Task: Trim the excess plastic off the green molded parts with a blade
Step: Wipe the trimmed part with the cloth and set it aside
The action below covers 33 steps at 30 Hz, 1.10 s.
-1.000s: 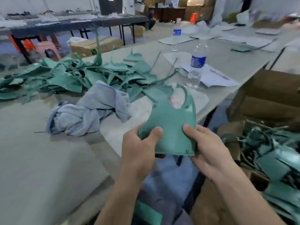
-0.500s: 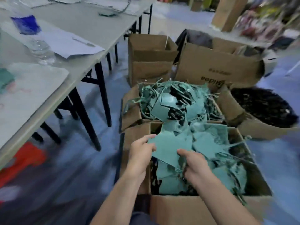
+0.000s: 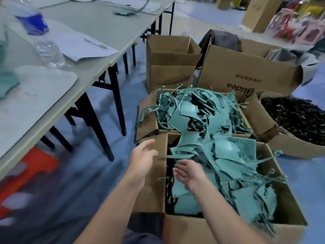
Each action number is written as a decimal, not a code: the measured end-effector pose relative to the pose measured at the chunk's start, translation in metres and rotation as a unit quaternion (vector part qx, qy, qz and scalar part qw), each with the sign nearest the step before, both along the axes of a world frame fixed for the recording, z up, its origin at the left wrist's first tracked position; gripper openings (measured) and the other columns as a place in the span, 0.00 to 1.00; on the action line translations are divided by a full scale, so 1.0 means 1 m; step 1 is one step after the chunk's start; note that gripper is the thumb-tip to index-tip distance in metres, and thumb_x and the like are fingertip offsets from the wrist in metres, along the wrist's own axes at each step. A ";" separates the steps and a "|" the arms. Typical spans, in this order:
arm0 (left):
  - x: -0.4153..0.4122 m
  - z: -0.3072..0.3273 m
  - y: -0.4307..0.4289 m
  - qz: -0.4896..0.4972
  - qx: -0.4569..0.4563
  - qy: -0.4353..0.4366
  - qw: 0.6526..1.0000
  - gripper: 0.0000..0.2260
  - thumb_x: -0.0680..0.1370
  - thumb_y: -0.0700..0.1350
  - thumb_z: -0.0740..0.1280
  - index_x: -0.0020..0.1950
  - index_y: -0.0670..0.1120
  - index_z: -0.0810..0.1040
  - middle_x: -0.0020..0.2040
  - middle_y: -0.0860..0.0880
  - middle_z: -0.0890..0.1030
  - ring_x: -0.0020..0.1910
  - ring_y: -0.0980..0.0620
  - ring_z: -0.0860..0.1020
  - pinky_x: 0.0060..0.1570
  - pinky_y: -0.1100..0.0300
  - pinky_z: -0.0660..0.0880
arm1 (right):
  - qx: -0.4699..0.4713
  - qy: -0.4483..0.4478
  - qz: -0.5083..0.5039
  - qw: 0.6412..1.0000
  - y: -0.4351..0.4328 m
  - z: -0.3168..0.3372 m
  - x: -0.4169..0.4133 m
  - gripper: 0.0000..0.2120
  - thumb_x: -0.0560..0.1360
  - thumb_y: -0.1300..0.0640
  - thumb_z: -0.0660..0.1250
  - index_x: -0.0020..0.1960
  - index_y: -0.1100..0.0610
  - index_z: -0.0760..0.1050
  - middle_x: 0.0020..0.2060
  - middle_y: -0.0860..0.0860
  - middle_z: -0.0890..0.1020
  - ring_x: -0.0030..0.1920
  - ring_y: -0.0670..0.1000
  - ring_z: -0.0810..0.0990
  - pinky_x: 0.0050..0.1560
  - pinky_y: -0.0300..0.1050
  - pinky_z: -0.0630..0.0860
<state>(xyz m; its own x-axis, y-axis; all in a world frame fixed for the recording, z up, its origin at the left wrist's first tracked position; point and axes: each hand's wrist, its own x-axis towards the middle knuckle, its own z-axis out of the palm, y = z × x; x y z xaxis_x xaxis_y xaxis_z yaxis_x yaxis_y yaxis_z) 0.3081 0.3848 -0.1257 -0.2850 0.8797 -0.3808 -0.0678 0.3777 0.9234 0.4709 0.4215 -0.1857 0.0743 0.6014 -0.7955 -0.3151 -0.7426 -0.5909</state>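
1. While its fingers (image 3: 148, 143) spread loosely, the empty left hand (image 3: 143, 162) hovers over the left flap of the brown cardboard box (image 3: 154, 187).
2. Right hand (image 3: 191, 173), likewise empty and relaxed, above green molded plastic parts (image 3: 228, 155) heaped inside.

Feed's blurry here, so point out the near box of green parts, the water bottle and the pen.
near box of green parts (image 3: 186, 231), head view, on its front cardboard wall.
water bottle (image 3: 49, 53), head view, on its clear lower body.
pen (image 3: 95, 43), head view, on mid-barrel.
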 end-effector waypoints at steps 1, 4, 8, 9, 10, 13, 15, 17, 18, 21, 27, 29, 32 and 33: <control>-0.007 0.003 0.001 0.022 0.018 0.008 1.000 0.19 0.78 0.34 0.65 0.60 0.56 0.80 0.62 0.54 0.78 0.65 0.58 0.73 0.61 0.59 0.70 | 0.009 0.028 0.022 0.999 -0.004 0.007 -0.025 0.10 0.81 0.64 0.64 0.59 0.67 0.77 0.50 0.62 0.84 0.44 0.57 0.83 0.41 0.46 0.81; -0.033 0.020 0.002 0.079 0.071 0.003 0.994 0.18 0.77 0.30 0.67 0.49 0.54 0.83 0.52 0.50 0.86 0.51 0.56 0.84 0.48 0.63 0.79 | 0.074 0.116 0.101 0.985 -0.011 0.044 -0.091 0.06 0.79 0.65 0.65 0.50 0.64 0.82 0.39 0.58 0.85 0.36 0.53 0.82 0.42 0.45 0.80; -0.092 0.068 -0.011 0.110 0.117 0.047 0.986 0.09 0.73 0.33 0.74 0.43 0.48 0.85 0.39 0.49 0.87 0.38 0.50 0.87 0.30 0.58 0.80 | 0.177 0.173 0.193 0.949 -0.014 0.113 -0.160 0.16 0.76 0.72 0.57 0.48 0.62 0.83 0.36 0.55 0.84 0.34 0.51 0.82 0.37 0.44 0.80; -0.110 0.083 -0.018 0.127 0.133 0.071 0.980 0.07 0.71 0.36 0.77 0.42 0.48 0.85 0.37 0.48 0.87 0.35 0.50 0.86 0.29 0.58 0.80 | 0.205 0.171 0.230 0.936 -0.018 0.129 -0.175 0.19 0.74 0.74 0.55 0.48 0.62 0.83 0.35 0.55 0.84 0.35 0.51 0.82 0.38 0.43 0.80; -0.128 0.099 -0.026 0.149 0.148 0.100 0.973 0.05 0.68 0.41 0.78 0.40 0.49 0.85 0.36 0.48 0.86 0.33 0.50 0.85 0.30 0.58 0.80 | 0.233 0.170 0.273 0.918 -0.023 0.144 -0.189 0.20 0.72 0.76 0.53 0.47 0.62 0.82 0.36 0.56 0.84 0.36 0.52 0.82 0.41 0.44 0.81; -0.182 0.141 -0.063 0.237 0.176 0.190 0.937 0.08 0.70 0.56 0.72 0.36 0.52 0.84 0.26 0.47 0.82 0.24 0.51 0.81 0.27 0.63 0.76 | 0.311 0.194 0.402 0.839 -0.051 0.183 -0.239 0.18 0.68 0.79 0.55 0.41 0.60 0.75 0.34 0.54 0.80 0.34 0.49 0.80 0.38 0.40 0.79; -0.215 0.164 -0.095 0.292 0.178 0.261 0.903 0.15 0.75 0.59 0.67 0.33 0.53 0.83 0.20 0.50 0.76 0.19 0.56 0.74 0.24 0.67 0.68 | 0.359 0.179 0.462 0.791 -0.075 0.205 -0.279 0.14 0.72 0.76 0.58 0.43 0.61 0.77 0.34 0.56 0.79 0.32 0.49 0.79 0.39 0.43 0.80; -0.248 0.181 -0.130 0.332 0.160 0.314 0.875 0.18 0.74 0.58 0.65 0.28 0.51 0.80 0.19 0.52 0.72 0.20 0.56 0.70 0.27 0.61 0.66 | 0.399 0.181 0.509 0.741 -0.103 0.225 -0.323 0.13 0.75 0.73 0.59 0.46 0.63 0.81 0.37 0.65 0.81 0.37 0.55 0.81 0.48 0.52 0.83; -0.265 0.187 -0.149 0.353 0.147 0.329 0.863 0.19 0.73 0.57 0.65 0.27 0.48 0.77 0.20 0.52 0.71 0.21 0.54 0.69 0.28 0.57 0.67 | 0.413 0.181 0.534 0.715 -0.117 0.233 -0.346 0.14 0.75 0.72 0.59 0.49 0.65 0.82 0.40 0.68 0.82 0.40 0.57 0.82 0.51 0.56 0.84; -0.313 0.195 -0.206 0.445 0.099 0.372 0.809 0.18 0.70 0.58 0.64 0.29 0.44 0.72 0.21 0.50 0.68 0.24 0.51 0.68 0.30 0.51 0.69 | 0.423 0.194 0.607 0.644 -0.157 0.246 -0.412 0.13 0.76 0.72 0.59 0.50 0.66 0.82 0.41 0.65 0.85 0.39 0.57 0.85 0.47 0.53 0.85; -0.403 0.170 -0.320 0.598 -0.018 0.408 0.690 0.12 0.73 0.54 0.66 0.31 0.51 0.77 0.27 0.54 0.76 0.29 0.54 0.74 0.32 0.55 0.70 | 0.508 0.112 0.693 0.499 -0.240 0.228 -0.532 0.14 0.72 0.67 0.63 0.50 0.58 0.85 0.35 0.57 0.84 0.36 0.58 0.80 0.39 0.53 0.77; -0.429 0.158 -0.352 0.624 -0.060 0.404 0.666 0.12 0.73 0.56 0.64 0.35 0.52 0.79 0.29 0.53 0.78 0.33 0.51 0.77 0.36 0.55 0.73 | 0.529 0.079 0.699 0.474 -0.263 0.220 -0.563 0.15 0.73 0.63 0.65 0.54 0.52 0.85 0.39 0.46 0.87 0.40 0.47 0.83 0.41 0.47 0.79; -0.472 0.140 -0.398 0.645 -0.098 0.407 0.639 0.09 0.77 0.52 0.66 0.51 0.56 0.85 0.47 0.58 0.86 0.51 0.51 0.81 0.54 0.55 0.75 | 0.585 0.024 0.691 0.424 -0.286 0.215 -0.606 0.17 0.72 0.55 0.65 0.59 0.44 0.81 0.45 0.41 0.85 0.40 0.38 0.80 0.43 0.39 0.76; -0.486 0.133 -0.410 0.646 -0.107 0.409 0.636 0.12 0.78 0.49 0.67 0.59 0.54 0.84 0.56 0.56 0.85 0.59 0.50 0.80 0.60 0.54 0.73 | 0.601 0.009 0.692 0.401 -0.291 0.215 -0.620 0.18 0.72 0.54 0.65 0.60 0.43 0.80 0.44 0.41 0.85 0.36 0.39 0.78 0.39 0.38 0.73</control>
